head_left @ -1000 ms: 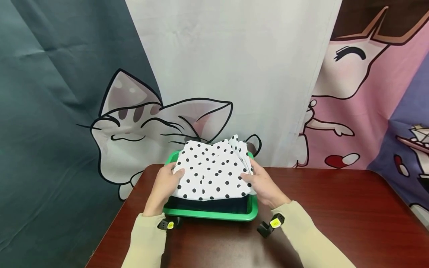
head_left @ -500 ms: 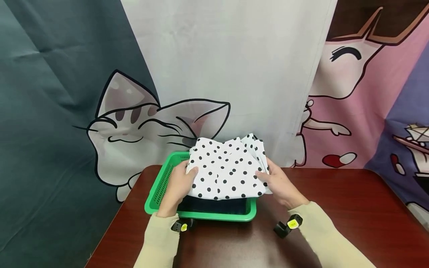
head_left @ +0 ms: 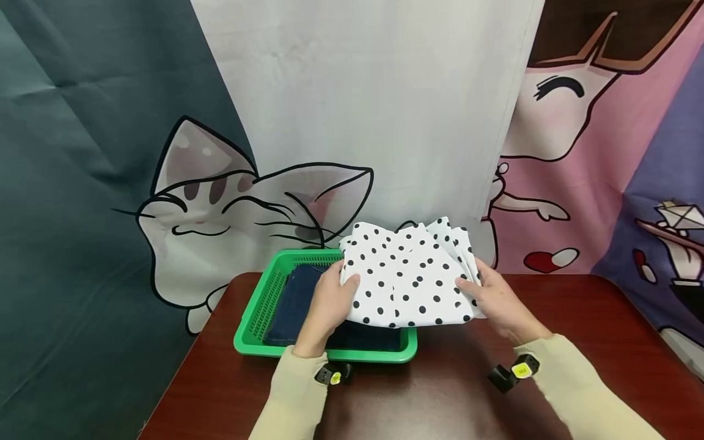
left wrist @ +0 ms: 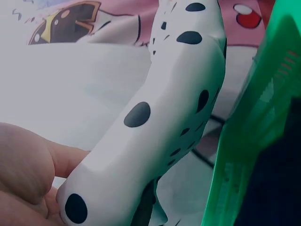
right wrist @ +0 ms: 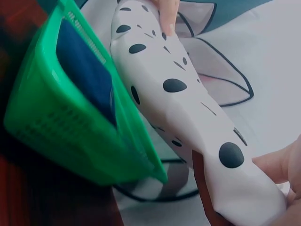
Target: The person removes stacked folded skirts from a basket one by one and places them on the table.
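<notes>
Between my two hands I carry a folded white cloth with black polka dots (head_left: 409,275). My left hand (head_left: 330,299) pinches its left edge, thumb on top and fingers beneath. At the opposite edge my right hand (head_left: 500,302) grips the layered folds the same way. The cloth overlaps the right part of a green plastic basket (head_left: 255,327) in the head view. Inside that basket lies a folded dark blue cloth (head_left: 294,305), partly hidden by my left hand and the dotted cloth. The right wrist view shows the dotted cloth (right wrist: 174,103) raised beside the basket.
The basket stands on a reddish-brown table (head_left: 594,342), near its far left corner. Behind the table hangs a printed curtain (head_left: 418,110) with a cartoon cat. Small black cameras sit on both wrists.
Both hands have moved right with the dotted cloth, off most of the basket. More of the dark blue cloth and the basket's left side now show. The basket has shifted left in view.
</notes>
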Demonstrator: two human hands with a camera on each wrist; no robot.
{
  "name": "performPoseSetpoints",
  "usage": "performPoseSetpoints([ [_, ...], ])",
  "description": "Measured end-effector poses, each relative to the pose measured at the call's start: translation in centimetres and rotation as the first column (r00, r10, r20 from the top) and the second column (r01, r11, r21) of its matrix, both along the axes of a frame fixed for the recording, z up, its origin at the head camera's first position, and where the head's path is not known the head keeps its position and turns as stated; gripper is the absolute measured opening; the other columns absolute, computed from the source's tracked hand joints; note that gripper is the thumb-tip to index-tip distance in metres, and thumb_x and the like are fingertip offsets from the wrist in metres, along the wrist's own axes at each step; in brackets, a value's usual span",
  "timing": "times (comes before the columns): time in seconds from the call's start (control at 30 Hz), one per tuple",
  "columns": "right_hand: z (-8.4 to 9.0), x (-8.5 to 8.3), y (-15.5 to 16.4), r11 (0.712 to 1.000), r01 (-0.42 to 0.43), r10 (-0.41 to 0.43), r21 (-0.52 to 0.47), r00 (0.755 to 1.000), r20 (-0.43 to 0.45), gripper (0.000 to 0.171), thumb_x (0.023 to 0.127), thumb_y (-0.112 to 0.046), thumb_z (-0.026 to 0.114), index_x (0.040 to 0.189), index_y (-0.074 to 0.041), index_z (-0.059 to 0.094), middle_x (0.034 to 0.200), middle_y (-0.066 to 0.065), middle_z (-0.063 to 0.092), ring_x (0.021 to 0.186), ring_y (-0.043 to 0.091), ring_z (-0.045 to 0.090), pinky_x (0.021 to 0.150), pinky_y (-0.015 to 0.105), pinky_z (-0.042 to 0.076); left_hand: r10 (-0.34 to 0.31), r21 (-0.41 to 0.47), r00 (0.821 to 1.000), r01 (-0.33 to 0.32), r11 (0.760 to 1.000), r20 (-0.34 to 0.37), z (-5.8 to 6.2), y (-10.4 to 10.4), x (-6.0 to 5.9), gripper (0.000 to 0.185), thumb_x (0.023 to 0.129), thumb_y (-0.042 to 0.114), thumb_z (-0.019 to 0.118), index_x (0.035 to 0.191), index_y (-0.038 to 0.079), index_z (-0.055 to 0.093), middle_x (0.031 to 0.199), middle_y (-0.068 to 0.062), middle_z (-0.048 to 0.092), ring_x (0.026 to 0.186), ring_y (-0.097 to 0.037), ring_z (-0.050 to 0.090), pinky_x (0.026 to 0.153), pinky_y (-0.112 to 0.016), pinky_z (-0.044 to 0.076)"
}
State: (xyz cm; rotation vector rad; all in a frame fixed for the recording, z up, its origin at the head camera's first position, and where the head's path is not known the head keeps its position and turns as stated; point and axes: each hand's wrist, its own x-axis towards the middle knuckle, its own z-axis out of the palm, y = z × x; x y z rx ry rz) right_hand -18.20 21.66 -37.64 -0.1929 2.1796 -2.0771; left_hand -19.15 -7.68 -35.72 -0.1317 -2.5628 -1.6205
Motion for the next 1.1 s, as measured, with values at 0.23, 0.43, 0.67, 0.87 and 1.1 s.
performPoseSetpoints([
  [0.23, -0.5, 0.3, 2.9, 0.999, 0.01, -0.01, 0.035, 1.0, -0.013, 0.062, 0.107, -0.011, 0.047, 0.157, 0.002, 0.013, 0.104, -0.001, 0.069, 0.087, 0.016, 0.072, 0.074, 0.038, 0.061, -0.029, 0.017, 1.0, 0.029, 0.999, 0.011, -0.4, 2.8, 0.5, 0.048, 0.102, 0.013, 0.054, 0.146, -0.004, 0.045, 0.119, -0.02, 0.063, 0.103, -0.028, 0.063, 0.093, -0.047, 0.05],
  [0.43, -1.1, 0.5, 4.8, 0.999, 0.001, 0.0, 0.033, 1.0, -0.026, 0.064, 0.107, -0.011, 0.048, 0.156, 0.004, 0.01, 0.101, -0.003, 0.07, 0.084, 0.016, 0.073, 0.071, 0.037, 0.061, -0.042, 0.013, 0.999, 0.042, 0.999, 0.005, -0.7, 4.6, 1.1, 0.051, 0.102, 0.012, 0.054, 0.149, -0.004, 0.042, 0.123, -0.02, 0.061, 0.107, -0.028, 0.062, 0.096, -0.047, 0.049],
  [0.67, -1.9, 0.5, 6.9, 1.0, 0.008, -0.008, 0.006, 0.999, -0.043, 0.062, 0.106, -0.011, 0.051, 0.151, 0.007, 0.012, 0.097, -0.004, 0.071, 0.08, 0.016, 0.073, 0.065, 0.036, 0.061, -0.055, 0.012, 0.998, 0.055, 0.998, 0.013, -0.6, 6.8, 1.5, 0.057, 0.102, 0.012, 0.053, 0.153, -0.005, 0.034, 0.135, -0.024, 0.056, 0.119, -0.031, 0.058, 0.102, -0.048, 0.046],
  [0.87, -2.6, 0.6, 8.7, 0.999, 0.033, -0.034, -0.016, 0.999, -0.026, 0.061, 0.105, -0.01, 0.053, 0.151, 0.004, 0.015, 0.094, -0.004, 0.072, 0.077, 0.016, 0.073, 0.063, 0.036, 0.06, -0.071, 0.023, 0.997, 0.07, 0.997, 0.036, -0.7, 8.5, 2.1, 0.061, 0.102, 0.013, 0.053, 0.156, -0.002, 0.029, 0.147, -0.024, 0.048, 0.132, -0.035, 0.049, 0.108, -0.05, 0.04],
  [1.1, -3.8, 0.7, 11.0, 0.997, 0.056, -0.056, -0.051, 0.998, -0.013, 0.059, 0.104, -0.007, 0.053, 0.152, -0.002, 0.018, 0.092, -0.004, 0.073, 0.076, 0.016, 0.073, 0.06, 0.036, 0.06, -0.06, 0.019, 0.996, 0.059, 0.998, 0.073, -1.0, 10.8, 2.3, 0.064, 0.1, 0.015, 0.058, 0.156, 0.003, 0.031, 0.152, -0.018, 0.044, 0.138, -0.034, 0.042, 0.111, -0.05, 0.037],
])
